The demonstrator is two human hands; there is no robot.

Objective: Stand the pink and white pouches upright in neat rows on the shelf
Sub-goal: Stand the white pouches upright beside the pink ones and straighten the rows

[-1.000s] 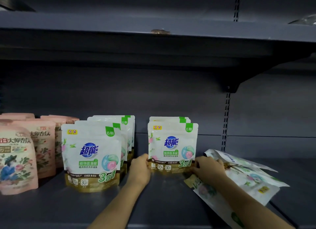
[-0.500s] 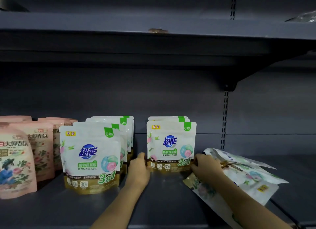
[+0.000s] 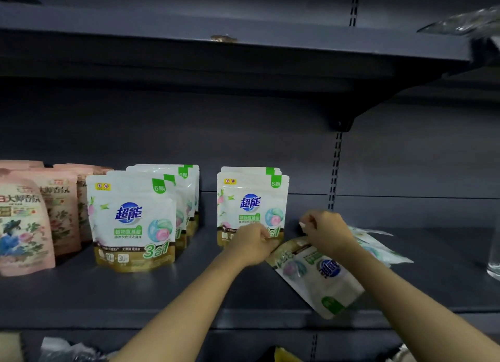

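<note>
A white pouch [image 3: 313,273] lies upside down and tilted on the dark shelf [image 3: 162,291]. My left hand [image 3: 254,242] and my right hand [image 3: 326,230] pinch its brown bottom edge at two corners. Behind my left hand a short row of white pouches [image 3: 251,199] stands upright. A longer row of white pouches [image 3: 132,218] stands to its left. Pink flowered pouches [image 3: 24,226] stand upright at the far left. More white pouches [image 3: 378,246] lie flat behind my right wrist.
The upper shelf [image 3: 243,31] overhangs the work space, held by a bracket [image 3: 342,123]. A clear glass object [image 3: 493,253] stands at the right edge. Packaged goods show on the lower level [image 3: 67,348].
Both hands left the sides of the standing right row and moved onto a flat pouch from the pile, pulling it forward and left. The camera view shifted slightly.
</note>
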